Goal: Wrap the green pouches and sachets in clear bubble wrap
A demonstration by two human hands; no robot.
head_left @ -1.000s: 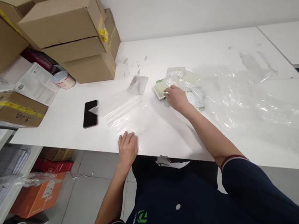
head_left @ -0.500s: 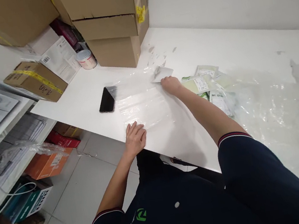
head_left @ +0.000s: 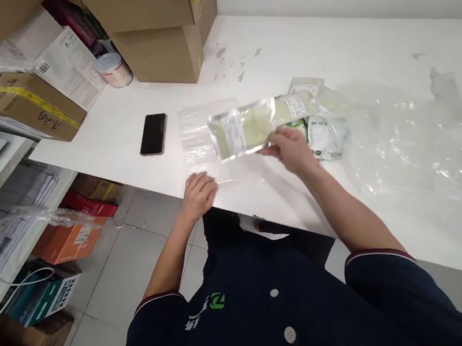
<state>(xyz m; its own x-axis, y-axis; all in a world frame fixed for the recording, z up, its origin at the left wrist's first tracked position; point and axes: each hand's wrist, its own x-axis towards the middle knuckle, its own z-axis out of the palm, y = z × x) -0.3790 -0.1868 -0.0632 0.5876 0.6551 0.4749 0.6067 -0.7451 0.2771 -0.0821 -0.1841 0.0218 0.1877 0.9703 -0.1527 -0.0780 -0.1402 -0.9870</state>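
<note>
My right hand pinches the lower right corner of a flat foil packet, pale green with a white label. The packet is held over a clear plastic bag that lies flat on the white table. At the table's front edge, my left hand rests with its fingers stretched out over the bag's near edge. Just right of the held packet, several similar packets lie in a loose pile, some of them white and green.
A phone lies left of the bag. Crumpled clear plastic spreads over the table's right side. Cardboard boxes and a round tub stand at the back left. Below left is a shelf with cartons underneath.
My right hand has drawn the packet nearer and turned it from its silvery side to its green, labelled side. The plastic has come off the phone. My left hand stays at the table edge.
</note>
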